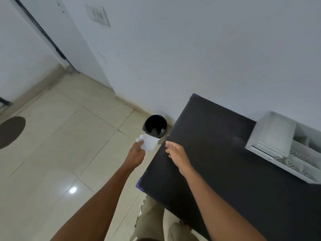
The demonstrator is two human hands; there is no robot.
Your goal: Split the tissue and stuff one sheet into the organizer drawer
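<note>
Black table [225, 162]: L grip [137, 153] pinches tissue [149, 142]; R grip [175, 152] open, empty.

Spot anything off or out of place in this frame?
Nothing spilled or damaged. One oddity: the left hand holds the tissue out over the floor beside the black bin, well away from the white organizer at the table's far right. The right hand is open and empty.

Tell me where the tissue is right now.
In the head view, the tissue is pinched in the left hand, held over the floor just in front of the black bin, left of the black table.
</note>
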